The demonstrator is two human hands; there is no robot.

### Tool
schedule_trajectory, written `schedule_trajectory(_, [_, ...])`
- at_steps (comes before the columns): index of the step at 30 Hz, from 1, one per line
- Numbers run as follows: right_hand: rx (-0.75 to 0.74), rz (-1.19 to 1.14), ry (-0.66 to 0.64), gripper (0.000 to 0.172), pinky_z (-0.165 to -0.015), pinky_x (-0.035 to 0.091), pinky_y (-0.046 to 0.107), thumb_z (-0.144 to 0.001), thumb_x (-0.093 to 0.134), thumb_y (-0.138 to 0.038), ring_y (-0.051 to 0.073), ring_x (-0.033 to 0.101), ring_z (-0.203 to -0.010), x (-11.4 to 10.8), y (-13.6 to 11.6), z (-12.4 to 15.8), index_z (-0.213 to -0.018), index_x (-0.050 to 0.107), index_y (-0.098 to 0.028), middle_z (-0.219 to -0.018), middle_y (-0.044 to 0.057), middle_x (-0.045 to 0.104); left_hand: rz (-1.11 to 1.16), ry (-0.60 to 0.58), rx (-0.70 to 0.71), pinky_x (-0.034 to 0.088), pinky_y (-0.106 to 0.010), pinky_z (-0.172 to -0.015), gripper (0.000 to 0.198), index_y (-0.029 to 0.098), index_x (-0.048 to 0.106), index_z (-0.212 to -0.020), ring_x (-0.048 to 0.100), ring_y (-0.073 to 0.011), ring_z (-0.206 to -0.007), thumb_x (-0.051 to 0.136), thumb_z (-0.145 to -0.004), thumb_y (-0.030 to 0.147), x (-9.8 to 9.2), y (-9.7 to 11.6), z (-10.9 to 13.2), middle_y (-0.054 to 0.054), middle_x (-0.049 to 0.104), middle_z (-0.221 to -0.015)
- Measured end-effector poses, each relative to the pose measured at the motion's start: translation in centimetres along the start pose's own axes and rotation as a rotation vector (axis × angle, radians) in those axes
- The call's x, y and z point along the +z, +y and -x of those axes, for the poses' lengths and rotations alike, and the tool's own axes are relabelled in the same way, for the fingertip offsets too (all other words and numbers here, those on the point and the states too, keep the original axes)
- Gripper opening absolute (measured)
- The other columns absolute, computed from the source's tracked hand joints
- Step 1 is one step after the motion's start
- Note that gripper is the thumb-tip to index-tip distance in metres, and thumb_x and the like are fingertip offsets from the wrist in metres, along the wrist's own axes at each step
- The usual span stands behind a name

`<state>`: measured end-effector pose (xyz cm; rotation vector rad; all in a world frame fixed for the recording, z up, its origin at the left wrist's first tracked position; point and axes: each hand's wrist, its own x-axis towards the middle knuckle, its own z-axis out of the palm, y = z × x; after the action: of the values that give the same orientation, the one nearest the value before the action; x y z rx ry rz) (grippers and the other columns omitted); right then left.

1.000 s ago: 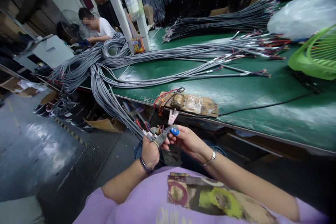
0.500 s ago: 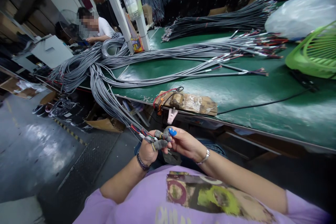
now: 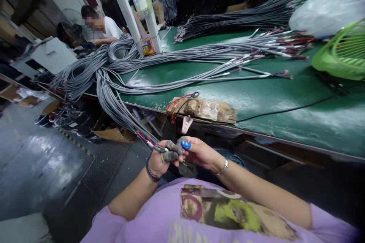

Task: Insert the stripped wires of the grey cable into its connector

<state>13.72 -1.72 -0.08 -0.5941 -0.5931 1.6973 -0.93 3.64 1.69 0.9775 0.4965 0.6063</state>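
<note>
My left hand is closed around the end of a grey cable whose coloured wires stick out near the fingertips. Grey finger covers sit on its fingers. My right hand is pinched close against the left one, with a blue cover on one fingertip, touching the same wire ends. Both hands hang in front of my chest, just below the green table's front edge. A taped wooden block with red and black leads and a small clip lies on that edge above my hands.
Long grey cable bundles run across the green table and hang off its left side. A green plastic basket and a clear bag are at the right. Another person sits at the far left.
Both hands have dropped slightly and drawn the cable end closer together; the wire ends have shifted a little left. The view has tilted slightly.
</note>
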Motion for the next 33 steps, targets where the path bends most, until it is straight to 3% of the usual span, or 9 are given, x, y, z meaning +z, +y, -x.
schedule_trajectory(6, [-0.105,0.194,0.163,0.031,-0.050,0.035,0.023,-0.070,0.074,-0.043,0.008,0.047,-0.051,0.3,0.2,-0.1,-0.070,0.060,-0.015,-0.060,-0.002,0.057,-0.084,0.003,0.021,0.042,-0.019,-0.038,0.025,0.013,0.070,-0.070,0.057,-0.0114,-0.042,0.080,-0.059,0.032,-0.2,-0.3,0.0,-0.006,0.068,-0.058])
schedule_trajectory(12, [-0.085,0.031,0.273,0.041,-0.055,0.041,0.025,-0.071,0.067,-0.056,0.010,0.049,-0.054,-1.4,-0.2,-0.2,-0.072,0.063,-0.015,-0.065,0.001,0.059,-0.106,0.091,0.141,0.043,-0.020,-0.039,0.027,0.014,0.072,-0.071,0.058,-0.0131,-0.045,0.082,-0.056,0.035,0.2,0.1,0.1,-0.007,0.069,-0.061])
schedule_trajectory(16, [-0.031,-0.030,0.238,0.045,-0.056,0.044,0.025,-0.073,0.062,-0.061,0.010,0.051,-0.058,-1.7,-1.8,-1.1,-0.079,0.065,-0.016,-0.069,0.002,0.060,-0.123,0.128,0.189,0.043,-0.021,-0.040,0.029,0.014,0.071,-0.070,0.057,-0.0121,-0.043,0.081,-0.056,0.037,0.8,0.5,-0.5,-0.008,0.071,-0.064])
schedule_trajectory(20, [-0.092,0.043,0.193,0.041,-0.056,0.043,0.025,-0.074,0.065,-0.056,0.009,0.047,-0.056,-1.2,-3.1,-1.9,-0.076,0.064,-0.015,-0.066,0.001,0.057,-0.126,0.129,0.189,0.042,-0.021,-0.040,0.030,0.014,0.070,-0.070,0.056,-0.0114,-0.042,0.082,-0.055,0.037,0.9,0.3,-1.5,-0.007,0.070,-0.062])
schedule_trajectory(24, [-0.139,0.042,0.220,0.044,-0.056,0.043,0.025,-0.071,0.066,-0.058,0.009,0.045,-0.055,-1.3,-3.1,-2.1,-0.075,0.064,-0.014,-0.062,-0.001,0.054,-0.102,0.101,0.202,0.041,-0.020,-0.039,0.028,0.014,0.070,-0.071,0.056,-0.0109,-0.042,0.081,-0.056,0.035,0.7,0.2,-2.4,-0.006,0.070,-0.062])
schedule_trajectory(29, [-0.128,-0.054,0.207,0.044,-0.054,0.043,0.026,-0.070,0.068,-0.058,0.011,0.048,-0.058,-1.4,-2.7,-2.5,-0.083,0.067,-0.016,-0.072,0.003,0.061,-0.096,0.082,0.185,0.039,-0.020,-0.039,0.026,0.014,0.070,-0.070,0.055,-0.0102,-0.041,0.081,-0.056,0.033,0.6,0.0,-3.1,-0.005,0.070,-0.062])
schedule_trajectory(33, [-0.189,-0.074,0.274,0.041,-0.053,0.041,0.025,-0.067,0.072,-0.055,0.011,0.045,-0.056,-1.2,-2.7,-2.9,-0.077,0.068,-0.015,-0.063,0.001,0.057,-0.090,0.088,0.153,0.040,-0.021,-0.039,0.031,0.013,0.068,-0.068,0.055,-0.0116,-0.040,0.083,-0.053,0.035,0.6,-0.4,-3.4,-0.006,0.069,-0.061])
